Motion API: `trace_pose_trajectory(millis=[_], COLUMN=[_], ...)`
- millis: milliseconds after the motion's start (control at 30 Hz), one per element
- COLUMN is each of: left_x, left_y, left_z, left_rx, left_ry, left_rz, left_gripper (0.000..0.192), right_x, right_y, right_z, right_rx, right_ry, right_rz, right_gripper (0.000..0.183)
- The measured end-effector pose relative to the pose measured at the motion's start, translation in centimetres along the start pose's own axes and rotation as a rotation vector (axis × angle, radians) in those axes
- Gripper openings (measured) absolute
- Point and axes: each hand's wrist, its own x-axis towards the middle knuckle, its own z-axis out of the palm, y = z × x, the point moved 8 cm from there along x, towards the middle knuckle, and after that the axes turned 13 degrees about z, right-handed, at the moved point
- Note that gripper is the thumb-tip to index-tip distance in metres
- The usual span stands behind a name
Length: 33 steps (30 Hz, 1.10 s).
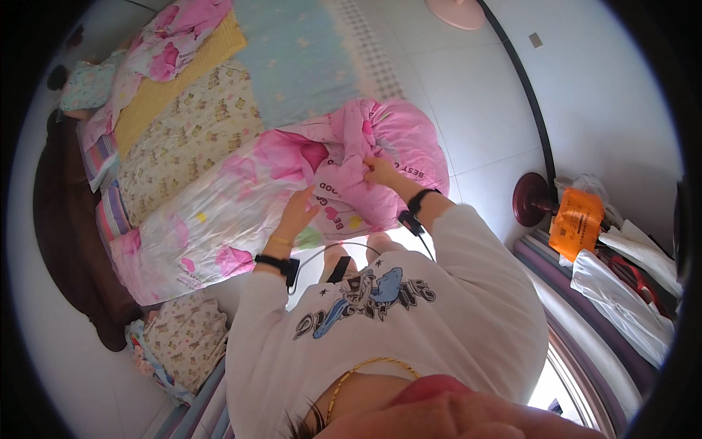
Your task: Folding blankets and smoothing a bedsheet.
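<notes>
A pink and white floral quilt (241,192) lies along the near side of the bed, smooth towards the left and bunched in a thick heap at its right end. My right hand (381,171) is at this bunched part, its fingers bent with a fold of the cloth pinched between them. Over the flatter part, left of the printed words, my left hand (299,211) rests on or just above the quilt with its fingers apart; contact is hard to tell. Beyond the quilt lie a bear-patterned sheet (192,131) and a pale blue sheet (301,60).
Striped pillows (113,211) lie by the dark brown headboard (66,219). Near the left corner is a patterned cloth bundle (186,329). An orange bag (578,222) and other items sit at the right, beside a dark red round base (531,200). A person lies at the bed's far left.
</notes>
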Motion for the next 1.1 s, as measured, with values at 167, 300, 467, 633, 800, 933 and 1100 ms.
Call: trace_pose_trajectory(millis=[167,300,467,633,800,933,1100], left_x=[4.2,4.8,5.6,3.1,4.1,7.5,7.3], left_y=[3.6,7.7,14.7,12.8,11.3,13.9,16.4], left_z=[5.8,11.5,9.0,7.9,6.7,1.3,6.3], left_rx=[-0.439,-0.514,-0.459,-0.575,-0.829,-0.84,-1.294], left_ry=[-0.161,-0.385,-0.722,-0.518,-0.526,-0.378,-0.676], left_rz=[-0.104,0.083,0.143,0.242,-0.15,0.011,-0.133], left_gripper=[0.064,0.047,0.043,0.045,0.063,0.068,0.066], right_x=[-4.7,1.3,3.2,6.8,10.1,7.8,4.0], right_y=[-2.3,0.6,-8.2,-4.8,3.4,2.7,12.4], right_z=[-0.6,-8.3,-10.0,-7.6,-15.5,-27.7,-37.3], right_rx=[0.589,0.236,-0.275,-0.112,0.298,1.137,0.751], right_ry=[-0.426,0.204,0.44,0.132,0.321,0.254,0.44], right_rz=[0.195,-0.064,-0.12,0.113,-0.107,0.082,0.228], right_gripper=[0.01,0.024,0.042,0.043,0.031,0.029,0.045])
